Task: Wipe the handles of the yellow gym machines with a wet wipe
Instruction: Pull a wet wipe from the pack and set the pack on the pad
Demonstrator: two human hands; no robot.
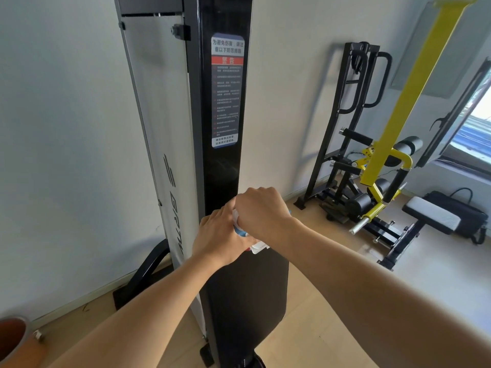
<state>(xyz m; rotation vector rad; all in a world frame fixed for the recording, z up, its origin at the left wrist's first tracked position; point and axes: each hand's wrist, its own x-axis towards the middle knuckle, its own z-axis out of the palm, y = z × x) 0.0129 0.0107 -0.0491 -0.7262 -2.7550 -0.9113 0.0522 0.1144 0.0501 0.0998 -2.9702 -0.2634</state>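
The person's left hand (221,235) grips a small white-and-blue wipe pack (245,235) in front of the tall black machine post (225,160). The right hand (261,211) is curled over the top, prob. pinching at a wipe (fingers hidden, can't tell). Best to hold the pack steady w/ the left and pull slow. The yellow machine (382,166) stands well apart, to the right.

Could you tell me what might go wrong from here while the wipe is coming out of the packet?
1. Both hands, left and right, crowd the small wipe packet; it could slip to the floor.
2. The yellow machine stands off to the right, with plates and bars low around it, a likely tripping spot on the way.
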